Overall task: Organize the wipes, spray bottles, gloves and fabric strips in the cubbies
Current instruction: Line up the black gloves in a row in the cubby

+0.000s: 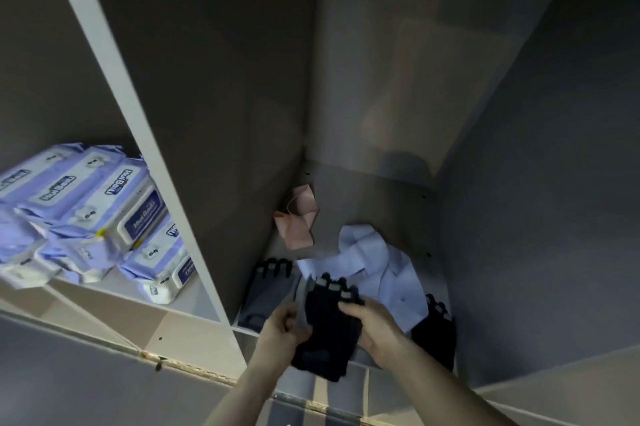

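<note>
Both hands hold a dark glove [329, 325] with grey finger bands at the front of the right cubby. My left hand [282, 327] grips its left edge and my right hand [372, 321] curls round its right side. Another dark-fingered grey glove [268, 290] lies flat on the cubby floor to the left. A black glove [436, 332] lies to the right, partly under a pale blue fabric strip [381, 266]. A pink fabric strip [298, 217] leans in the back left corner. Several wipe packs [104, 214] are stacked in the left cubby.
A white divider panel [145, 134] separates the two cubbies. The right cubby's grey walls [519, 183] close in on three sides. The shelf's front edge [194, 370] runs below my forearms.
</note>
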The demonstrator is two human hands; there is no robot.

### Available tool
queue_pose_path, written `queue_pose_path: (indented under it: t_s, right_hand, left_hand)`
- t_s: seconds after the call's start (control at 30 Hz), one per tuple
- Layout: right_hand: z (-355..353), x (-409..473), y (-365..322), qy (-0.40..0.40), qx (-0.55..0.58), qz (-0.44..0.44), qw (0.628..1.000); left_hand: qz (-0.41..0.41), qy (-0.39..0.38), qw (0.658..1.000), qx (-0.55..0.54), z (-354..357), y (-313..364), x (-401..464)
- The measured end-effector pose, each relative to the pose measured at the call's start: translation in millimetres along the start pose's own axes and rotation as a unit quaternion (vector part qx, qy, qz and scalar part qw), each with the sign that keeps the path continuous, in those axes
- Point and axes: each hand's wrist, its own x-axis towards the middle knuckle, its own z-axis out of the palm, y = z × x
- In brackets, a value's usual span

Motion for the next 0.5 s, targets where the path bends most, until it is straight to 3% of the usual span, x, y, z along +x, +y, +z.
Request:
queue_pose_path:
  t_s: [0.1,0.27,0.37,0.4,0.43,0.5]
  right_hand:
    - [-9,20,-17,-0.011,-0.112,-0.025,0.993]
    - [-24,59,-40,-0.044,-0.261,-0.072,0.962]
    - [-40,74,-38,-0.059,-0.435,-0.086,0.894]
    - [-46,76,-38,-0.063,-0.491,-0.101,0.863]
    - [-50,77,-37,-0.064,-0.534,-0.127,0.834]
    - [-53,73,-37,-0.027,-0.602,-0.220,0.767]
  left_hand:
    - [0.019,0.026,0.995,0.091,-1,-24,18]
    - [0.068,0.015,0.997,0.018,5,-26,38]
    - [0.126,0.020,0.984,0.126,11,-20,38]
    - [0.170,0.063,0.956,0.231,13,-17,33]
    - [0.236,0.116,0.902,0.341,14,-18,29]
    - [0.328,0.114,0.804,0.483,14,-21,19]
